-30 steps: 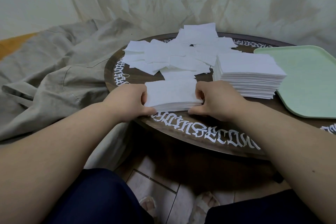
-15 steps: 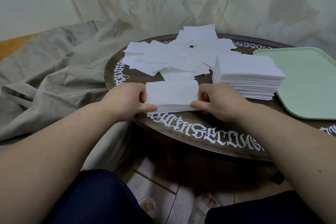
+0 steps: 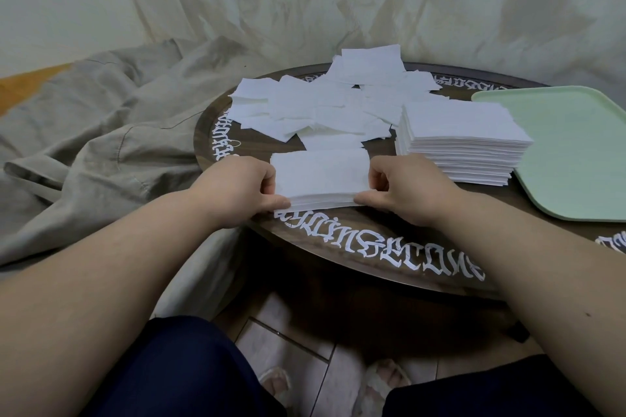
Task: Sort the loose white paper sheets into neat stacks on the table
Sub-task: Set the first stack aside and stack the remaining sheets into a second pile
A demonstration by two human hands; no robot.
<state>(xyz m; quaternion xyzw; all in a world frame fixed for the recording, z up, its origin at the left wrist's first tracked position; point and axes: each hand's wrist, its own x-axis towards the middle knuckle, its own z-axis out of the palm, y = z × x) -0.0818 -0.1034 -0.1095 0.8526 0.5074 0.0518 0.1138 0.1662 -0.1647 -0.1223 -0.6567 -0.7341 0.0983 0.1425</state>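
A small stack of white paper sheets [image 3: 321, 176] rests near the front edge of the round dark table [image 3: 379, 240]. My left hand [image 3: 240, 189] grips its left side and my right hand [image 3: 406, 189] grips its right side, thumbs along the near edge. Behind it lies a loose, overlapping scatter of white sheets [image 3: 321, 105]. A tall, neat stack of sheets [image 3: 464, 139] stands to the right of my right hand.
A pale green tray [image 3: 572, 152] sits on the table's right side, touching the tall stack. Beige cloth [image 3: 101, 145] is heaped to the left of the table. White lettering runs around the table rim. My knees and slippered feet are below.
Both hands stay pressed on the small stack's sides; my thumbs have shifted slightly along its near edge. The stack is barely moved.
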